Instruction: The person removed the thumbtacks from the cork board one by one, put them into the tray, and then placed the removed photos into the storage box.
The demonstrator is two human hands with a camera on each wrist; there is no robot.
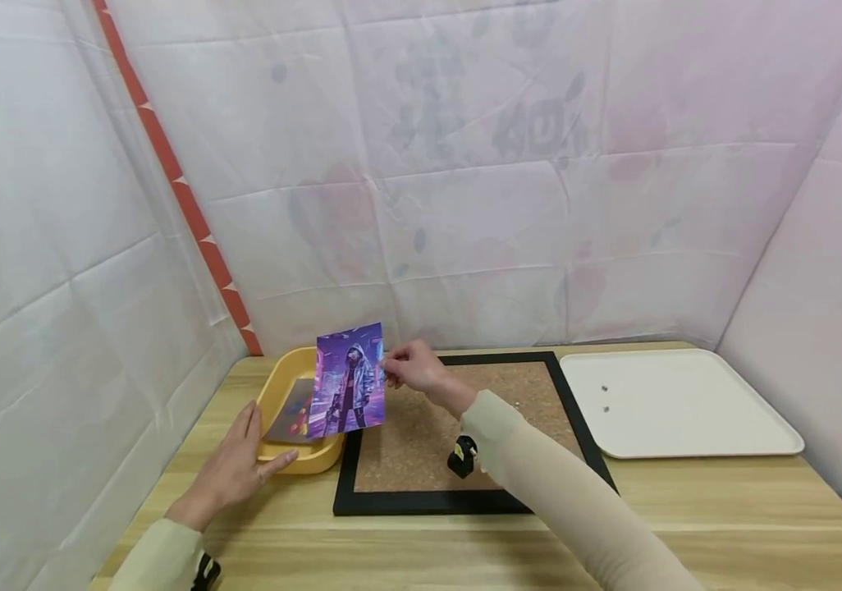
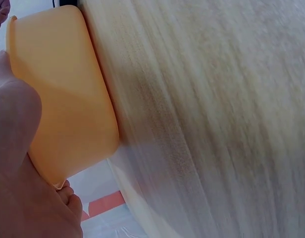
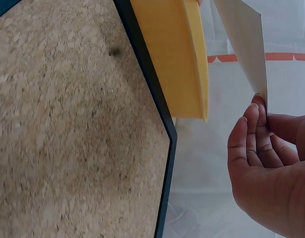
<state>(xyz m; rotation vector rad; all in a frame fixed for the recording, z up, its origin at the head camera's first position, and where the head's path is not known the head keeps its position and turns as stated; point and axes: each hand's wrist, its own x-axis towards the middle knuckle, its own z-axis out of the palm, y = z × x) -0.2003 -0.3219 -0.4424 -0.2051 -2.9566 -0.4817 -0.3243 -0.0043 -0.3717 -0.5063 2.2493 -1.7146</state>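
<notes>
My right hand (image 1: 418, 369) pinches a picture card (image 1: 348, 379) by its right edge, between thumb and fingertips. The print shows a hooded figure against a purple neon city; its pale back (image 3: 249, 44) faces the right wrist camera. Held up, the card overlaps the right side of a yellow plastic bin (image 1: 278, 379). Inside the bin lies another picture (image 1: 290, 417), grey with colourful spots, partly hidden by the raised card. My left hand (image 1: 232, 460) holds the bin's near left corner, with the fingers along the left wall and the thumb at the front rim.
Right of the bin lies a cork board (image 1: 421, 460) with a black frame (image 1: 436, 502), my right forearm stretched across it. A white tray (image 1: 687, 402) with two small metal pieces (image 1: 605, 398) sits further right. White sheeting (image 1: 465, 205) stands behind the wooden table (image 1: 362, 550).
</notes>
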